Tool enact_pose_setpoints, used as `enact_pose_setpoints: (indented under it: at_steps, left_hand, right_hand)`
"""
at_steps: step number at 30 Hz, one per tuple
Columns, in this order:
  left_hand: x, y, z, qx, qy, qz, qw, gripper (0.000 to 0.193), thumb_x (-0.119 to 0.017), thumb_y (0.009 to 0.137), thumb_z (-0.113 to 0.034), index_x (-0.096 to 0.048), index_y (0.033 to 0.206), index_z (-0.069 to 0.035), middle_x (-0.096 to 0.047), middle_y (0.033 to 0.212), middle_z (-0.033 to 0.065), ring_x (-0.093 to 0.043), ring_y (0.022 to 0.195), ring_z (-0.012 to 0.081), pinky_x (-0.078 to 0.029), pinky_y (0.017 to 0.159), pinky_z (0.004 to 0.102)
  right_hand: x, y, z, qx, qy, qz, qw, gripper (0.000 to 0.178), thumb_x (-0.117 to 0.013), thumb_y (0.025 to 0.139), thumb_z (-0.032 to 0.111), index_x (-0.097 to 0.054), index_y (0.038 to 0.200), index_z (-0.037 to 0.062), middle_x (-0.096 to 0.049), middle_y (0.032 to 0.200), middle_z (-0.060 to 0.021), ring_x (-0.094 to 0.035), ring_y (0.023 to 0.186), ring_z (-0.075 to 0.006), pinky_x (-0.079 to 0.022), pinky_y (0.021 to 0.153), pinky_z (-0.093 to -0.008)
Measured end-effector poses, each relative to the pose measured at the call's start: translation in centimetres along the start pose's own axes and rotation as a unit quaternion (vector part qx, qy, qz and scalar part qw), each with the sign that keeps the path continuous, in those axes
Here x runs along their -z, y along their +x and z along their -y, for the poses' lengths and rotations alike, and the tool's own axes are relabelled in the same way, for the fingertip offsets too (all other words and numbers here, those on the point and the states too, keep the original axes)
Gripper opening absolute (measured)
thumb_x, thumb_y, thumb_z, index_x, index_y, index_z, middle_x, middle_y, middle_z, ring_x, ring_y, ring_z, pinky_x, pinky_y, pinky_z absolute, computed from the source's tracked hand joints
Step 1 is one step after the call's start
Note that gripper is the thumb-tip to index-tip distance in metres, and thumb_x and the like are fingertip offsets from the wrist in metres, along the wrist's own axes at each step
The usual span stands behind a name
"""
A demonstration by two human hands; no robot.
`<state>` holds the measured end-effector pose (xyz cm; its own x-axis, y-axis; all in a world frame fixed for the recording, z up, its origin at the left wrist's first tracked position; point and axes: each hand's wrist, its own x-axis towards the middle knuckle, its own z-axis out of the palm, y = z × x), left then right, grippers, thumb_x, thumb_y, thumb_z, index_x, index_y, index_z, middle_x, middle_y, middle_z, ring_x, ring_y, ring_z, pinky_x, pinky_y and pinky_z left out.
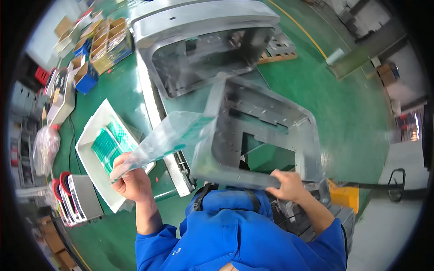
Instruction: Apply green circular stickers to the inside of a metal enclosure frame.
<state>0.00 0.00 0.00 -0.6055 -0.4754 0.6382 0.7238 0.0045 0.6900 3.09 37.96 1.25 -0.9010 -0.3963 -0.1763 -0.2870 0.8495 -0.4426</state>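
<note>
In front of me is a grey metal housing (257, 177), shaped like an open frame with rounded corners and a large cut-out. My right hand (290, 186) is closed round its near edge, toward the right. My left hand (132, 181) pinches one end of a clear plastic film (158, 135) with green round patches. The film stretches away to the left side of the housing, slightly blurred by motion. Whether its far end still sticks to the metal I cannot tell.
A second, larger grey housing (203, 20) stands beyond, along a pale metal rail (151, 101). At left, a white bin (101, 180) holds green sheets. Cardboard boxes (110, 43) and a blue box (86, 77) sit farther left. A yellow bin (344, 196) is at right.
</note>
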Motion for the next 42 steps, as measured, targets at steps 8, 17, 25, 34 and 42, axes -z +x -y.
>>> enact_pose_setpoints:
  at_steps: [8, 17, 25, 34, 42]
  left_hand:
    - [-9.7, -0.9, 2.4, 0.062, 0.107, -0.011, 0.992, 0.008, -0.055, 0.080, -0.004, -0.060, 0.085, 0.002, -0.060, 0.078, 0.0138, -0.056, 0.072, 0.0209, -0.045, 0.065, 0.0294]
    - [-21.3, -4.5, 9.1, 0.363, 0.106, -0.027, 0.925, 0.008, -0.062, 0.080, -0.005, -0.061, 0.084, 0.001, -0.056, 0.070, -0.0018, -0.047, 0.060, 0.0018, -0.037, 0.052, 0.0165]
    - [-24.2, -5.7, 12.1, 0.337, 0.213, 0.076, 0.914, 0.009, -0.067, 0.075, -0.007, -0.065, 0.079, 0.000, -0.060, 0.064, 0.0026, -0.051, 0.057, 0.0043, -0.039, 0.048, 0.0195]
    - [-23.6, -7.9, 15.7, 0.452, 0.215, 0.049, 0.864, 0.013, -0.070, 0.073, -0.012, -0.062, 0.072, -0.001, -0.058, 0.057, 0.0018, -0.050, 0.051, 0.0033, -0.038, 0.045, 0.0194]
    - [-23.2, -9.0, 17.7, 0.502, 0.222, 0.079, 0.832, 0.013, -0.069, 0.074, -0.011, -0.062, 0.074, -0.001, -0.056, 0.058, 0.0032, -0.047, 0.050, 0.0036, -0.037, 0.044, 0.0206]
  right_hand:
    - [-0.8, 10.3, -7.2, 0.253, -0.050, 0.120, 0.959, 0.035, -0.068, 0.063, 0.023, -0.053, 0.090, 0.0075, -0.059, 0.077, -0.0078, -0.058, 0.074, -0.0256, -0.046, 0.061, -0.0362]
    - [13.5, 26.4, -13.7, 0.114, 0.547, -0.090, 0.824, 0.029, -0.063, 0.077, 0.017, -0.055, 0.101, 0.0006, -0.058, 0.096, -0.0086, -0.056, 0.090, -0.0164, -0.043, 0.083, -0.0306]
    - [10.4, 27.4, -8.5, 0.320, 0.286, 0.210, 0.878, 0.022, -0.067, 0.070, 0.010, -0.061, 0.089, 0.0009, -0.060, 0.083, -0.0079, -0.058, 0.076, -0.0175, -0.045, 0.069, -0.0279]
    - [4.1, 27.4, -11.0, 0.110, 0.442, 0.202, 0.867, 0.013, -0.063, 0.073, 0.002, -0.063, 0.086, 0.0017, -0.064, 0.080, -0.0036, -0.056, 0.072, -0.0086, -0.045, 0.066, -0.0229]
    - [1.1, 27.9, -12.8, 0.060, 0.456, 0.193, 0.867, 0.009, -0.063, 0.074, 0.004, -0.060, 0.082, 0.0012, -0.062, 0.076, -0.0035, -0.057, 0.070, -0.0097, -0.046, 0.066, -0.0239]
